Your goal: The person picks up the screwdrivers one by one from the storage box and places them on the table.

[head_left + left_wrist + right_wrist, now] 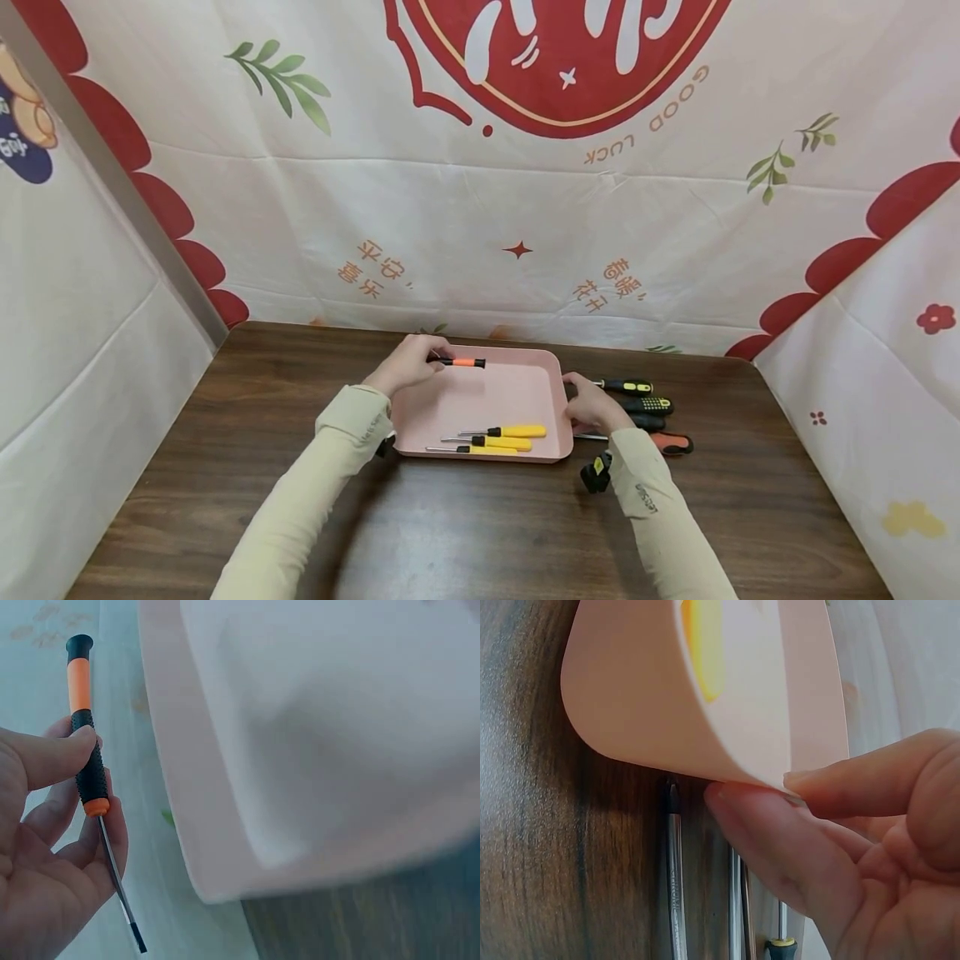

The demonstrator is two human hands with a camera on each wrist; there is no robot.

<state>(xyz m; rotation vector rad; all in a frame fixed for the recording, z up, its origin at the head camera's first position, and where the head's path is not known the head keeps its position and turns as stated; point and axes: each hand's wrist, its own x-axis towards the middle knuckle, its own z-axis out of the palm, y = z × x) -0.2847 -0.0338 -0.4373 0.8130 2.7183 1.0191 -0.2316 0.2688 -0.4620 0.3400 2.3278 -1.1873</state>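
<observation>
Between both hands is a pink tray (487,392) with three yellow-handled screwdrivers (523,432) lying in its near part. My left hand (411,365) holds a small screwdriver (91,769) by its black and orange handle, over the tray's far left corner. In the left wrist view its thumb presses the black grip and the flat-tipped shaft points down past the fingers. At the tray's right side, my right hand (594,406) pinches the rim between thumb and fingers, as the right wrist view shows with the tray wall (652,712).
Right of the tray, larger screwdrivers lie on the wooden table (465,533), partly hidden by the right hand: one with a black and yellow handle (628,387), dark-handled ones (648,406) and one orange and black (672,443). A printed cloth (480,217) hangs behind the table.
</observation>
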